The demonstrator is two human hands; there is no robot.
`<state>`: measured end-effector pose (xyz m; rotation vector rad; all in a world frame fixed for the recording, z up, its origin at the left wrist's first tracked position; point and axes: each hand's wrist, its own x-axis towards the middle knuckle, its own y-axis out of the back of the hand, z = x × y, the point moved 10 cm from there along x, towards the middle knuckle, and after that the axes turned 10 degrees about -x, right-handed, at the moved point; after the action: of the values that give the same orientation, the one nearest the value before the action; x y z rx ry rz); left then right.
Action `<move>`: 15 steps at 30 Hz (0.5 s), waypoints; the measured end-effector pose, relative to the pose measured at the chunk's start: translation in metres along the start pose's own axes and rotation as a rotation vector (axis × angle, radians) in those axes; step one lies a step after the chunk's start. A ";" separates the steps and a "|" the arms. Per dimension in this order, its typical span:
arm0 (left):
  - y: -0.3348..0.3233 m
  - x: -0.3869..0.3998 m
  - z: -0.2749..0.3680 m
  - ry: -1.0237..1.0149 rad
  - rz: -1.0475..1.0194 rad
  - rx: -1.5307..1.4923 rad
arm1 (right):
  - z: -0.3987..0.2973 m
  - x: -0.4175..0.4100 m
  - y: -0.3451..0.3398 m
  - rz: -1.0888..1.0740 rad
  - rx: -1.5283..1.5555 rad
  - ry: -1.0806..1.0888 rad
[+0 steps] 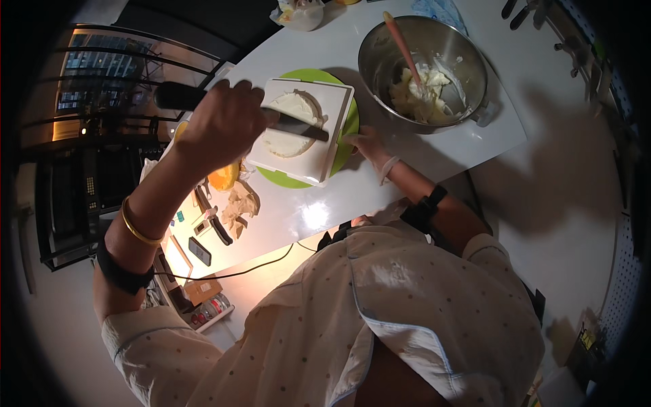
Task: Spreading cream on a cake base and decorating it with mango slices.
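Note:
My left hand grips an offset or straight icing spatula with a black handle and a flat metal blade. The blade lies across the top of a round cake layer coated in white cream; I cannot tell whether it touches. Under the cake is a white square cake board, resting on a green round turntable. My right hand, in a clear thin glove, is at the turntable's right edge. Beyond it stands a steel mixing bowl with cream and a pink-handled spatula.
On the table's left side lie crumpled brown paper, an orange-yellow item, a black-handled knife and a dark phone-like device. A cable crosses the near edge. A white bowl and blue plastic stand at the back.

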<state>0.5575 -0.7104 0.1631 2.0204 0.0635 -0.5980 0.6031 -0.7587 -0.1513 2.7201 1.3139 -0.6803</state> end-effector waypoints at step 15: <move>0.001 0.017 0.004 -0.015 0.034 0.144 | -0.021 -0.001 -0.007 -0.024 0.242 0.106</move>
<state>0.5712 -0.7179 0.1544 2.1515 -0.0234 -0.6115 0.6047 -0.7504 -0.1312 2.9729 1.3710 -0.7533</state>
